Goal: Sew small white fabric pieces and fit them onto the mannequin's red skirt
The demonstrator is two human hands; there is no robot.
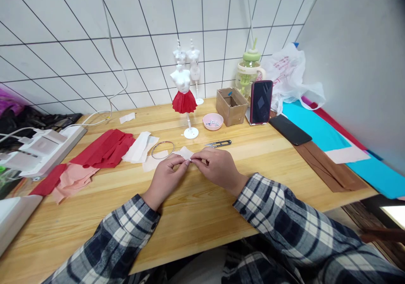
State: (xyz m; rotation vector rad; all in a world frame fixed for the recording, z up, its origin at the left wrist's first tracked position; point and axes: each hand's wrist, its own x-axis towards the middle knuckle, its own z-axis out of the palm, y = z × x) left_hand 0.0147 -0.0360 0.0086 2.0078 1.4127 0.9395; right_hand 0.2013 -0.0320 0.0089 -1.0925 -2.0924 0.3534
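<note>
My left hand [167, 175] and my right hand [218, 166] meet above the middle of the wooden table. Their fingertips pinch a small piece of white fabric [184, 153] between them. Just left of it lies a thin metal ring [162, 150], partly over a pale fabric piece [153, 162]. Thread snips [219, 143] rest behind my right hand. Farther back stands a small white dress form [181, 80] wearing a red pleated skirt [184, 103]. Whether a needle or thread is between my fingers cannot be made out.
Red fabric [104, 148], white fabric [139, 147] and a power strip [47, 149] lie left. A pink bowl [213, 121] of beads, cardboard box [232, 107], upright phone [261, 103], bottle [248, 71] and flat black phone [290, 129] stand or lie right, near blue fabric [316, 121].
</note>
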